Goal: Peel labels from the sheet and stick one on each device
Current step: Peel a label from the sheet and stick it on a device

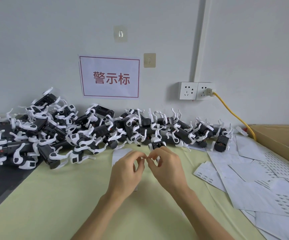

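- Your left hand [126,168] and right hand [166,163] meet fingertip to fingertip, fingers curled, pinching something too small to identify
- One device [157,145] lies just beyond your right hand
- Label sheets [254,170] lie to your right

Above a pale green tabletop [53,196], the left hand [126,172] and right hand [168,168] meet fingertip to fingertip, pinching something too small to make out. Just beyond the right hand lies a black-and-white plastic device [156,144], in front of a long heap of similar devices [53,129] against the wall. White label sheets [261,179] spread to the right beside a cardboard box [279,135].
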Available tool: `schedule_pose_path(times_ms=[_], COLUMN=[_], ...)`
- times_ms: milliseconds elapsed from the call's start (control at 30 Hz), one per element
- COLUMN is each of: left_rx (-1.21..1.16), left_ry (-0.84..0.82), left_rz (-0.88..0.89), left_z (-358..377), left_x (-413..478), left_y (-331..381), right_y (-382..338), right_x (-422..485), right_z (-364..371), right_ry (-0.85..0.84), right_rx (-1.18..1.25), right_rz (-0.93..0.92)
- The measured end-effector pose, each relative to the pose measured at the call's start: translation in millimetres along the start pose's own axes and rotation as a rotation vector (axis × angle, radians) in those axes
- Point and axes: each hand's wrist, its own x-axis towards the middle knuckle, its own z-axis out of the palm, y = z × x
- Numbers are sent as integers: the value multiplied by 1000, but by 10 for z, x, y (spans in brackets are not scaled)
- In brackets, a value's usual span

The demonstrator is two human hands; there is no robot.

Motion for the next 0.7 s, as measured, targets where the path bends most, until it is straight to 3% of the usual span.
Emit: schedule_pose_path(times_ms=[300,467,567,700], left_rx=[-51,-235,-314,-373], left_ry=[-26,54,106,-52], left_rz=[-45,-136,-145,-197], left_z=[55,56,-1,-26], left_x=[-68,-50,7,95], left_y=[87,159,232,307], right_y=[97,265,329,382], right_x=[92,90,70,76], right_z=[-132,-82,-38,-45], right_ry=[265,64,24,98], right_rx=[183,34,5,22], right_rz=[178,378,375,367])
